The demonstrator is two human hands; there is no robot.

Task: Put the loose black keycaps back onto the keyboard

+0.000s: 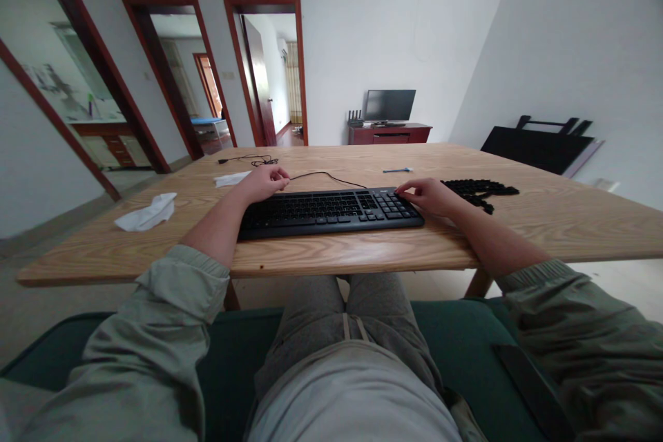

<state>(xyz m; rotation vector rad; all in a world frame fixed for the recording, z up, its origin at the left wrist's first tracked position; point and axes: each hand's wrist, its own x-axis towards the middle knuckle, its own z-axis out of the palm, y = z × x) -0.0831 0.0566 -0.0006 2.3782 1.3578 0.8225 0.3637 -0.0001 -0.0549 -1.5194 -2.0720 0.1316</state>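
A black computer keyboard (326, 214) lies on the wooden table (549, 221), close to its near edge. My left hand (264, 183) rests at the keyboard's far left edge, fingers loosely curled and holding nothing visible. A thin black cable (331, 176) arcs from the keyboard's back edge toward that hand. My right hand (427, 197) sits at the keyboard's right end, fingertips on the number-pad keys. Just beyond those fingers lies a heap of small black pieces (479, 192) that look like keycaps.
A coiled black cord (259, 161) and a blue pen-like item (396, 170) lie toward the table's far side. A crumpled white tissue (148, 213) and a paper scrap (231, 179) lie left. A dark folded frame (536, 148) leans against the right wall.
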